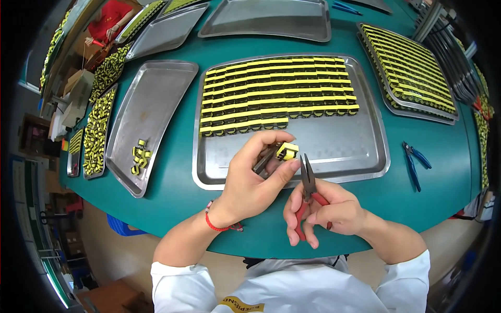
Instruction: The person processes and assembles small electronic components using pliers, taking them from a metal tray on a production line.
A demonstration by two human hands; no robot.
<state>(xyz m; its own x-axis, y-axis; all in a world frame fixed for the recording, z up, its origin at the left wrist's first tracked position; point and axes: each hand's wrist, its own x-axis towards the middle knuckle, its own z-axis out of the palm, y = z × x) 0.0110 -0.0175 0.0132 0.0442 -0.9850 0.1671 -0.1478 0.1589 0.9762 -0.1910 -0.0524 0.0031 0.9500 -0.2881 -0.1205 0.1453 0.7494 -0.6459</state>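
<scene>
My left hand (255, 172), closed, pinches a small yellow-and-black coil part (287, 151) between thumb and fingers. A dark, narrow piece (264, 161) also shows inside that hand; its kind is hard to make out. In my right hand (334, 208) are needle-nose pliers (308, 182) with red handles, jaws pointing up and slightly apart. Their tips stand just right of the coil part, and I cannot tell whether they touch it. Beyond both hands lies a metal tray (334, 154) holding rows of similar yellow-and-black coil parts (276, 88).
To the left, another metal tray (151, 99) holds several loose parts. Blue-handled pliers (415, 163) lie at right, below a stacked full tray (412, 73). Loose parts fill a bin (98, 133) at far left. A person in red (110, 23) sits at the upper left.
</scene>
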